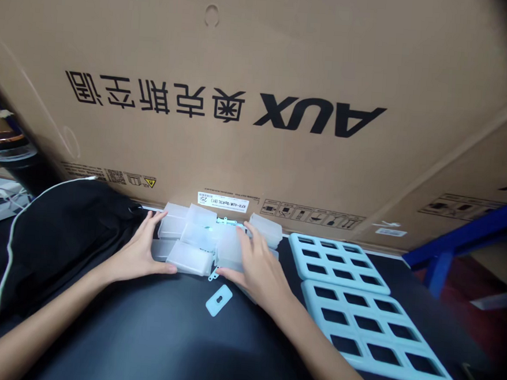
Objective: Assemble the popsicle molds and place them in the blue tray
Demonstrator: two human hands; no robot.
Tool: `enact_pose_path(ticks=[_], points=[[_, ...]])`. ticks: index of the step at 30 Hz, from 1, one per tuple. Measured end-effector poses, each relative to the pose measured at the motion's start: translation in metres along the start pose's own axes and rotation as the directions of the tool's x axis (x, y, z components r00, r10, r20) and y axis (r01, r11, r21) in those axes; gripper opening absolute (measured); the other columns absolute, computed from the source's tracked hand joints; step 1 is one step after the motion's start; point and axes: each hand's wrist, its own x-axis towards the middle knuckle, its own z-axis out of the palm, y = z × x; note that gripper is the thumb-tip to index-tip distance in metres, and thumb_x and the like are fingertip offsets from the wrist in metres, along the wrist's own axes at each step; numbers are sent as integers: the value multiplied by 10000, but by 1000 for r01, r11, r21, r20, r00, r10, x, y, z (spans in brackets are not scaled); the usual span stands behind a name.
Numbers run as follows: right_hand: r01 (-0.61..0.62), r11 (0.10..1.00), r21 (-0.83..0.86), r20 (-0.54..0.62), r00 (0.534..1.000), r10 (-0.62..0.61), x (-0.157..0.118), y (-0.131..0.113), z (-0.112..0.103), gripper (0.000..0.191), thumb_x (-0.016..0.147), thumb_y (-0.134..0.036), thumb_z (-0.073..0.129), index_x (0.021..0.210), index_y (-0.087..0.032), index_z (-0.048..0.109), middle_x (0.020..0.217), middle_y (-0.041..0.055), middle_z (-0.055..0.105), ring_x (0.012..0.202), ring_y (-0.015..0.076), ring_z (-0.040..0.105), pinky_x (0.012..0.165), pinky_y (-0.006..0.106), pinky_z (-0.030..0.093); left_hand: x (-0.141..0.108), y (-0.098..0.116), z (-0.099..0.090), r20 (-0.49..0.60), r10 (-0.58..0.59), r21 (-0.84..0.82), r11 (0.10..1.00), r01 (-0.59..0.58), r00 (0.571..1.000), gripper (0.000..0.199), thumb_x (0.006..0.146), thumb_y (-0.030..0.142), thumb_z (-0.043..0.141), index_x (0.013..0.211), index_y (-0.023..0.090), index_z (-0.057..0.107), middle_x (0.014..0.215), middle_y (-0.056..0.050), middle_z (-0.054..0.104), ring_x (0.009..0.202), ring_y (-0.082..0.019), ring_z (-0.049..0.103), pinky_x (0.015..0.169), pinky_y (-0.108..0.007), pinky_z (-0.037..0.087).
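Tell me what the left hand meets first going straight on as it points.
The clear boxes, right at the fingertips of the left hand; it may already touch them, depth is unclear.

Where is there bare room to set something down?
Widest: the black tabletop between the forearms, nearer the person than the small blue plate. A narrow strip separates the right hand from the blue trays. Crowded: the clear boxes between left hand and right, before the carton.

Two pale-blue frames (385, 328) are lying flat; one blue plate (214, 307) is resting loose; at least six translucent boxes (190, 257) are crowding together, their overlap hiding the exact count.
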Motion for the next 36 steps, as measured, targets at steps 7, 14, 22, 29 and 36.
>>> enact_pose_path(ticks=[7,14,22,29,36], points=[[-32,999,-43,-53,998,30,19,-3,6,955,783,-752,526,1458,-93,375,1487,232,384,1308,414,399,1041,584,379,10,6,9,29,-2,-12,1000,2,1000,1183,629,641,783,1513,221,119,1570,-208,229,1468,-412,188,1151,-603,279],[-336,939,68,-103,934,342,-1,55,-4,1064,807,-773,435,1541,-64,133,1570,266,208,1455,404,195,1127,600,253,4,26,18,-13,50,162,986,-47,999,989,741,668,670,1481,227,184,1557,-186,302,1469,-397,197,1150,-679,145],[-389,871,301,136,921,364,-15,66,3,1034,851,-681,473,1566,-115,-14,1587,224,209,1432,381,285,1129,564,321,-1,36,30,-40,134,399,910,-107,990,910,771,562,628,1486,196,201,1583,-222,222,1476,-436,118,1090,-761,42],[-333,865,376,185,941,282,-22,72,-8,1040,828,-628,570,1565,-213,-35,1604,176,191,1411,342,347,1120,521,367,-7,45,34,-71,180,440,889,-131,981,813,749,423,617,1444,175,277,1604,-217,148,1467,-469,99,1082,-753,51],[-280,922,267,338,923,182,-56,84,-32,1087,775,-628,634,1569,-273,-18,1573,131,300,1398,349,369,1095,496,412,-22,62,34,-64,308,380,887,-262,949,799,656,235,594,1404,272,313,1635,-139,14,1480,-446,44,1096,-731,23]])
